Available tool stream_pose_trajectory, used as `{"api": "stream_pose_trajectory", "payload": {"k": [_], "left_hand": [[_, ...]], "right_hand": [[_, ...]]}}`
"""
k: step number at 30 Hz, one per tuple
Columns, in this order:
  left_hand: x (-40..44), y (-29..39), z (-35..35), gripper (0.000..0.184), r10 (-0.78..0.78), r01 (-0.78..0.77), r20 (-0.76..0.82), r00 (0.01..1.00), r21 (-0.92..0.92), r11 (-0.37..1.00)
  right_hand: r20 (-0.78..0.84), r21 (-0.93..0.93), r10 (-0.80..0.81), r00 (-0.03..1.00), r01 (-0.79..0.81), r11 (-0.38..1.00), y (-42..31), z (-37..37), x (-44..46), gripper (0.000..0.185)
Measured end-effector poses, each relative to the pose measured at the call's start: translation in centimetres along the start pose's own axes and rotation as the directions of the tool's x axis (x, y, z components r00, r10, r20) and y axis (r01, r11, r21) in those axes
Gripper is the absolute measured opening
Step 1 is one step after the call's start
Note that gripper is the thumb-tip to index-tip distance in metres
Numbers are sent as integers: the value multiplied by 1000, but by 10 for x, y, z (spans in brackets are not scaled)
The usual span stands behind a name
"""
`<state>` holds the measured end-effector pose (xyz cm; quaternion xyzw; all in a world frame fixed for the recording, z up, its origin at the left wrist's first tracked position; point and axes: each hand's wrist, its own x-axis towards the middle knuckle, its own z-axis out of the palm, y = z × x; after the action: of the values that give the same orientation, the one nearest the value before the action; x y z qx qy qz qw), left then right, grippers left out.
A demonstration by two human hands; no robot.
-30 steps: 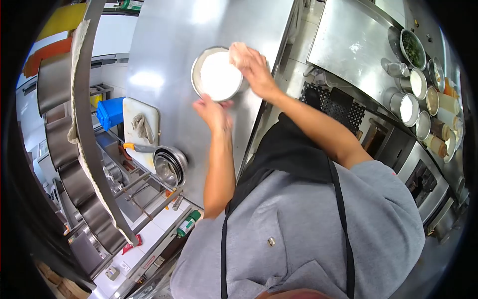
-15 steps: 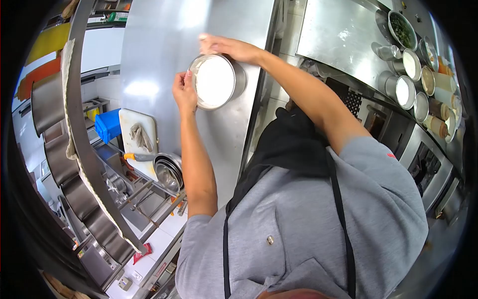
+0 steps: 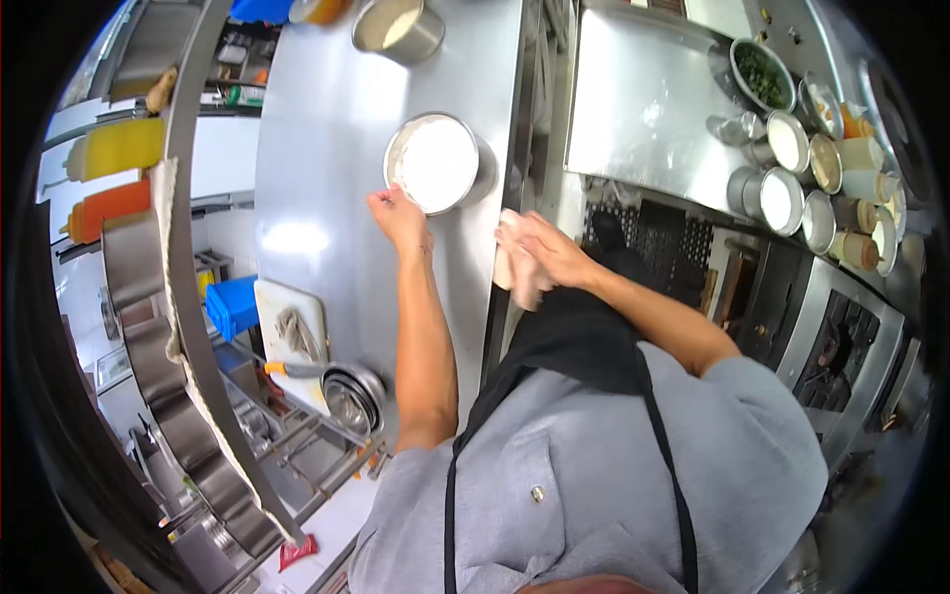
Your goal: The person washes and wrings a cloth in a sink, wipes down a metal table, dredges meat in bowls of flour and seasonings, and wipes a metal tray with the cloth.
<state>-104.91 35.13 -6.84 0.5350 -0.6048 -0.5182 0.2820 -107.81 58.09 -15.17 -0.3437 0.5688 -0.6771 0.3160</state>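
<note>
A round metal container [image 3: 392, 163] filled with a white substance [image 3: 435, 163] stands upright on the steel worktop. My left hand [image 3: 399, 220] is closed at its near left rim, fingers pinching the edge. Close to the worktop's right edge, in front of the apron, my right hand [image 3: 554, 252] is closed around a pale cloth [image 3: 517, 267] that hangs down and is partly blurred. That hand is apart from the container. Farther up the same worktop, a taller metal pot [image 3: 421, 40] holds something cream-coloured.
On the right counter [image 3: 643, 99] are a bowl of chopped greens [image 3: 762, 74], several metal containers and squeeze bottles [image 3: 861, 153]. At left lie a white cutting board [image 3: 287, 297] with a grey cloth, nested metal bowls [image 3: 351, 401] and a blue bin [image 3: 233, 307]. A metal shelf [image 3: 213, 396] runs alongside.
My right hand has moved from the container's far rim toward my body, with the cloth now visible in it. My left hand has shifted to the near rim. The view has tilted, revealing the pot.
</note>
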Motion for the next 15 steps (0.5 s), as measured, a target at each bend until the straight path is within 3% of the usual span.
{"api": "stream_pose_trajectory", "payload": {"k": [1, 2, 4, 5, 9, 11, 12, 14, 15], "left_hand": [[5, 9, 14, 14, 28, -32, 31, 999, 121, 992], [20, 5, 28, 14, 39, -43, 40, 998, 104, 994], [60, -3, 69, 16, 350, -384, 159, 923, 310, 870], [71, 9, 93, 17, 400, -441, 190, 897, 317, 840], [75, 69, 163, 19, 456, -499, 205, 866, 425, 756], [91, 87, 189, 36, 726, -647, 218, 652, 660, 382], [103, 93, 200, 36, 731, -655, 219, 646, 652, 383], [140, 91, 214, 38, 722, -677, 368, 586, 712, 186], [154, 93, 216, 40, 619, -649, 414, 667, 730, 211]], "right_hand": [[-40, -2, -16, 999, 16, 1000, -11, -13, -2, 28], [-80, -3, -26, 996, 26, 1000, -21, -26, -6, 28], [-78, -97, -27, 997, 19, 995, -17, -53, -20, 29], [-136, -114, -3, 991, -12, 993, -18, -63, -29, 30], [-300, -175, 25, 954, -81, 981, -14, -99, -66, 32], [-363, -160, 47, 931, -112, 981, -14, -116, -86, 32], [-421, -133, 79, 904, -148, 980, -13, -123, -95, 32], [-505, -99, 116, 855, -191, 977, -14, -131, -109, 33], [-579, -55, 162, 799, -236, 970, -14, -134, -113, 34]]}}
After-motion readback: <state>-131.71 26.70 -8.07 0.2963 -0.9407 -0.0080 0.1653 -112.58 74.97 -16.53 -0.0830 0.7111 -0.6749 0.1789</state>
